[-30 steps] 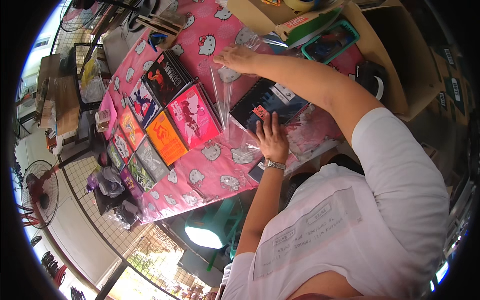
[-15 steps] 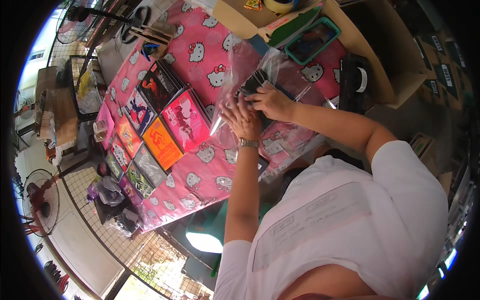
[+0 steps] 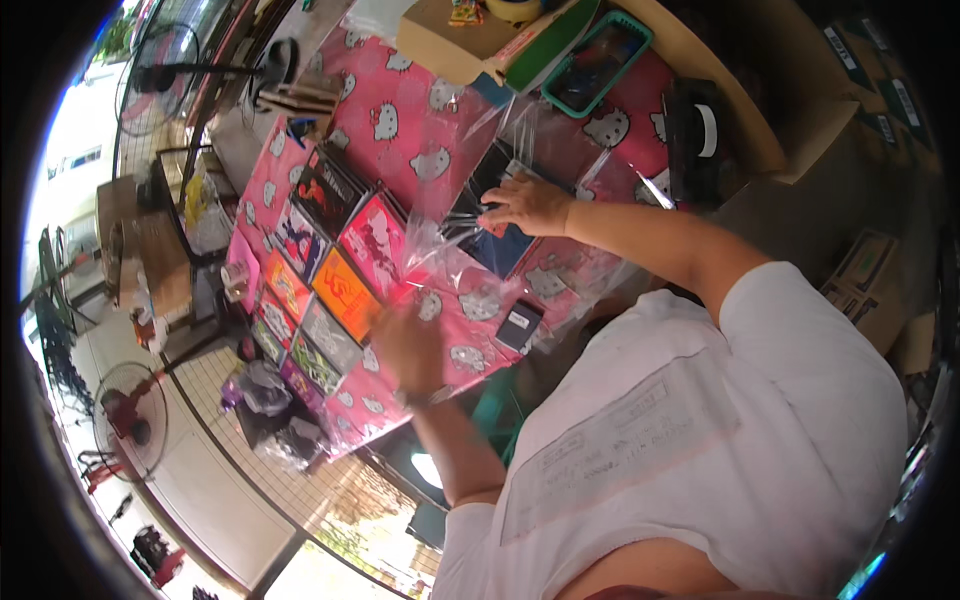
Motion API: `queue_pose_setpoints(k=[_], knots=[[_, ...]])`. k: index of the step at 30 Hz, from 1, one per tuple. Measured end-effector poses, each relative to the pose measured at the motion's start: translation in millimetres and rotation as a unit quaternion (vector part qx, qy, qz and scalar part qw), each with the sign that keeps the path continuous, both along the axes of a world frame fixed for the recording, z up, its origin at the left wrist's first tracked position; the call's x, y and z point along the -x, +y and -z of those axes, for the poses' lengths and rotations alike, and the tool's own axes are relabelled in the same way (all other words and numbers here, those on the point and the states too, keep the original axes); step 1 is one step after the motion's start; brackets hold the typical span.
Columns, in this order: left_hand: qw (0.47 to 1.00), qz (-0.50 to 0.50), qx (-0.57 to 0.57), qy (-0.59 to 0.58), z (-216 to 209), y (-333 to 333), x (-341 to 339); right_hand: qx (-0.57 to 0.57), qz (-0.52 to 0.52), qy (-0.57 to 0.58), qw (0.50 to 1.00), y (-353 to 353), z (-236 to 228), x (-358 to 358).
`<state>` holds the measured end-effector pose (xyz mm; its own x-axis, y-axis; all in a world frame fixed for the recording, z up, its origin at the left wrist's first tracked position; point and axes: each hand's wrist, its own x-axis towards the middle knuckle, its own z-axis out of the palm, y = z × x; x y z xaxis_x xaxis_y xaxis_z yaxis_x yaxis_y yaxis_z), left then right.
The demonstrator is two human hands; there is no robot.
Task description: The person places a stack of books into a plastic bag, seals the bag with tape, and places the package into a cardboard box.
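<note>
My right hand (image 3: 530, 205) rests over a dark, flat, rectangular item (image 3: 508, 252) at the middle of the table. Its fingers are bent and closed on crinkled clear plastic (image 3: 440, 225) lying over that item. My left hand (image 3: 408, 348), with a watch at the wrist, hangs over the table's near side, beside the stacks; motion smears its fingers. Closest to it are an orange printed stack (image 3: 343, 293) and a grey one (image 3: 330, 335). Beyond these stand a pink printed stack (image 3: 373, 240) and a black one (image 3: 325, 190). A small black box (image 3: 519, 325) lies near the front edge.
A pink cat-patterned cloth (image 3: 385, 75) covers the table. At the back are a teal basket (image 3: 600, 65), a cardboard box (image 3: 435, 40) and a black case with a white handle (image 3: 690, 140). A larger open carton (image 3: 800, 135) stands right. Fans (image 3: 130, 420) stand left.
My left hand has left the plastic and moved left and nearer, toward the printed stacks. My right hand stays at the plastic. The dark item and the small black box now show more; the view has shifted.
</note>
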<state>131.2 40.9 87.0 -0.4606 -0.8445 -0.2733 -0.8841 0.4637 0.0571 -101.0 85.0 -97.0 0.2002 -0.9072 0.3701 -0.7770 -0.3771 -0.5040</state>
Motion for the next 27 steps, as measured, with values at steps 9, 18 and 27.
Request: queue_pose_setpoints(k=[9, 18, 27], knots=[[0.999, -0.026, 0.019, 0.003, 94.1, -10.7, -17.5, 0.083, 0.008, 0.045, 0.995, -1.6, -2.9, -4.9], [0.966, 0.05, 0.153, 0.201, 134.0, 37.5, 103.1, 0.091, 0.043, 0.072, 0.992, -0.7, -1.7, 5.7], [0.991, 0.03, 0.091, 0.092, 150.9, -4.5, 83.2, -0.038, 0.052, 0.097, 0.993, 89.1, -24.2, -17.7]])
